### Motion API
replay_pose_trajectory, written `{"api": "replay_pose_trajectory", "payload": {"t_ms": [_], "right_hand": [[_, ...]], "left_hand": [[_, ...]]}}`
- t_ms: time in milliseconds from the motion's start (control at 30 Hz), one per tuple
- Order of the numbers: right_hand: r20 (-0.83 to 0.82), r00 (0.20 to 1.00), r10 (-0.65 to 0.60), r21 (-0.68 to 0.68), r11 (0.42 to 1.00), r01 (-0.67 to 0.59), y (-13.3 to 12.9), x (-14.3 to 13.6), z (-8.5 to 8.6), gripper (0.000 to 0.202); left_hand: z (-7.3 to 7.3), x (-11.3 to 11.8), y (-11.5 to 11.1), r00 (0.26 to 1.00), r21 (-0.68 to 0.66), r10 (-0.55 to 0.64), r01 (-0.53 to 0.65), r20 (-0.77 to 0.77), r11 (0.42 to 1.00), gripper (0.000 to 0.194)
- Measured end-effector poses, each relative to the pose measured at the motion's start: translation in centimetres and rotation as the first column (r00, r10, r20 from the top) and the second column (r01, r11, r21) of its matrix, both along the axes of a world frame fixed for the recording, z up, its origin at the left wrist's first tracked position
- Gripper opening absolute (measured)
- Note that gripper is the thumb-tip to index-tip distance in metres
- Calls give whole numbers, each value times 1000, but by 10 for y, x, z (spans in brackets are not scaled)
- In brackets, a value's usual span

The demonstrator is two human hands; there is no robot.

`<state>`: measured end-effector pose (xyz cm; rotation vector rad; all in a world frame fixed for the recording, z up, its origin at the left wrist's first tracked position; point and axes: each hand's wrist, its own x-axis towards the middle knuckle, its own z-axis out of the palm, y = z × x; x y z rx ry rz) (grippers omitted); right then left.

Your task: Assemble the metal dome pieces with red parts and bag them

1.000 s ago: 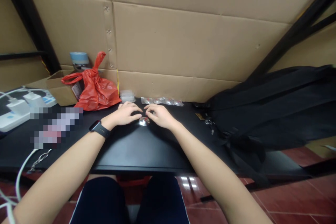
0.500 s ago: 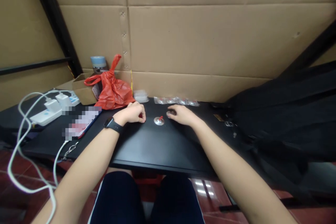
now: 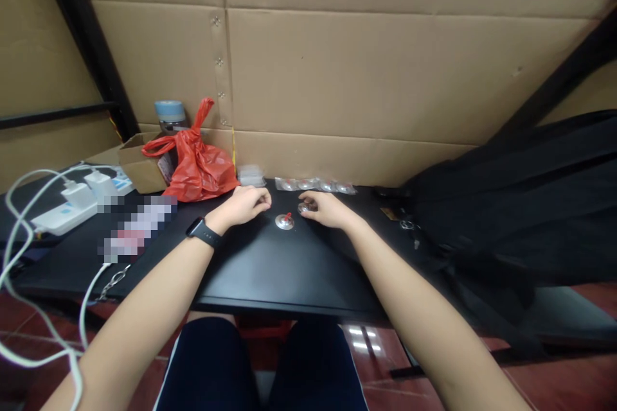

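A small silver disc with a red piece on top [image 3: 285, 221] lies on the black table [image 3: 289, 270], between my two hands. My right hand [image 3: 324, 209] has its fingers around a second small silver disc [image 3: 303, 208], close to the tabletop. To the left of the first disc is my left hand [image 3: 248, 203], fingers curled and thumb near the fingertips; whether something small is between them is hidden. Behind my hands lies a row of clear-wrapped discs [image 3: 315, 185]. A small stack of clear packets [image 3: 251, 175] stands left of that row.
A red plastic bag [image 3: 200, 170], a cardboard box [image 3: 142, 164] and a blue-lidded bottle [image 3: 170, 112] stand at the back left. Nearer are a power strip [image 3: 67, 213] with white cables and a phone [image 3: 139, 225]. Keys [image 3: 409, 225] and a black bag [image 3: 520, 199] are at the right.
The view has shifted slightly, so most things sit further left. My left hand has turned, its thumb and fingertips now showing toward the right. My right hand stays at the second disc.
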<state>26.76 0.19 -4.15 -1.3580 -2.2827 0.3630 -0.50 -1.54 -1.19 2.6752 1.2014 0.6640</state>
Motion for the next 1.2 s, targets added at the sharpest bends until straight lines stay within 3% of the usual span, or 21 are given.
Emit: {"api": "replay_pose_trajectory", "payload": {"t_ms": [200, 367, 500, 700, 900, 1200], "right_hand": [[-41, 999, -15, 34, 999, 16, 5, 1, -1, 45], [-187, 981, 46, 123, 992, -23, -2, -9, 6, 38], [-366, 924, 109, 116, 991, -71, -15, -26, 11, 40], [-552, 801, 230, 197, 970, -143, -32, -51, 14, 40], [-585, 771, 252, 225, 964, -144, -40, -58, 18, 39], [-687, 688, 234, 187, 972, -144, -39, -59, 18, 38]], "left_hand": [[-1, -2, 4, 991, 11, 27, -29, 132, 1000, 11], [-1, 1, 3, 976, 31, -11, 5, 217, 1000, 13], [1, 8, -2, 960, 35, 46, -58, 277, 998, 11], [-1, 19, -7, 932, 53, 18, -40, 363, 998, 16], [-9, 27, -4, 884, 60, -23, -6, 468, 998, 17], [-5, 31, -11, 831, 49, 8, -42, 556, 998, 14]]}}
